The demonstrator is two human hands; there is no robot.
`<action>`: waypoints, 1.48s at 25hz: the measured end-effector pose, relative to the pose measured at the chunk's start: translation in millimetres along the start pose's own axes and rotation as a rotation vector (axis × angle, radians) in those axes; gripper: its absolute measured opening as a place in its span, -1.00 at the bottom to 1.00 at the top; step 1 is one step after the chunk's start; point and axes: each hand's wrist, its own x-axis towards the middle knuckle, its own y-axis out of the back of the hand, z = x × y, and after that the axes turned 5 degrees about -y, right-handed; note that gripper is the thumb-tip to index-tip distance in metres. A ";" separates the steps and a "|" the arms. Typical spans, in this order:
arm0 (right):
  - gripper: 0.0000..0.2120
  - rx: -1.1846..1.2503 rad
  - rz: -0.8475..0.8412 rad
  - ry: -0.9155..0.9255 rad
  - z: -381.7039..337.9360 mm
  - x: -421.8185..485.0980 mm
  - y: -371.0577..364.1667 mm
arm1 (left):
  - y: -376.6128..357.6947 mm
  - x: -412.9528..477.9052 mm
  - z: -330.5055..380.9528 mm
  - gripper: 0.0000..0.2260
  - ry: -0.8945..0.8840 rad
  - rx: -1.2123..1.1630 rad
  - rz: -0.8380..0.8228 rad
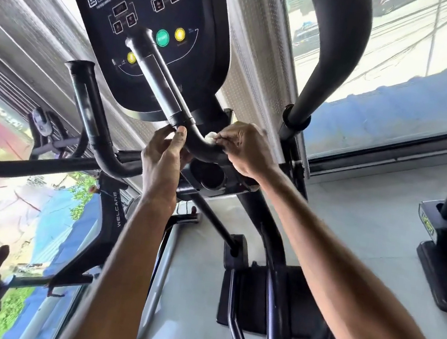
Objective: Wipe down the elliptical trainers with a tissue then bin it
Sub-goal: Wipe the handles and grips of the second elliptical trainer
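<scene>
Daylit windows and a grey floor are seen behind the elliptical trainer [330,69], where the tissue [209,137], a small white wad, is pinched in the fingertips of the right hand [248,151] and pressed against the bend of the black handlebar [196,142] just below the console [139,26]. It is judged light, soft and easily torn, so it is best kept bunched and held by its bulk rather than by an edge. The handlebar is gripped just beside it by the left hand [161,157], fingers curled round the tube, and the frame is judged stiff and heavy enough not to shift under wiping.
</scene>
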 end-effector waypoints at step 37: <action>-0.78 -1.994 -0.713 0.891 -92.6 -34.8 -65.9 | -52.6 0.0 -115.7 -0.73 0.877 -1.381 0.167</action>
